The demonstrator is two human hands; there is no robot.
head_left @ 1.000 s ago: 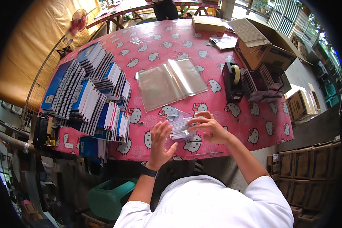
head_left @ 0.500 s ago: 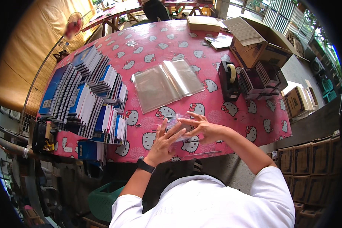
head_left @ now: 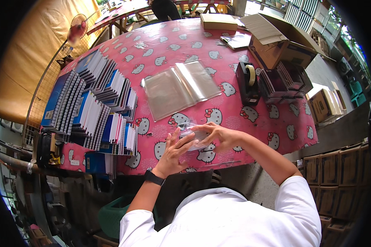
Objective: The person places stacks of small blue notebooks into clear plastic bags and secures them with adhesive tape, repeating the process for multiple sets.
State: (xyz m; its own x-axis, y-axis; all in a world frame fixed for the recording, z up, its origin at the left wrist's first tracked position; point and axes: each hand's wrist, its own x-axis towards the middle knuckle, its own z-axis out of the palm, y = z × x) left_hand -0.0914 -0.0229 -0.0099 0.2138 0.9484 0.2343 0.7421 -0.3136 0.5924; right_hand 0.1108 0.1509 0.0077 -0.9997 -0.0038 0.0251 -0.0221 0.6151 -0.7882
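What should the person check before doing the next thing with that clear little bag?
1. Both hands on the clear bag: ok, left hand and right hand press on it.
2. Bag lies flat on the pink tablecloth: cannot tell, the fingers cover it.
3. Stack of clear sleeves close by: ok, just beyond the hands.
4. Tape dispenser within view: ok, to the right.
5. Notebook stacks ready: ok, on the left side.
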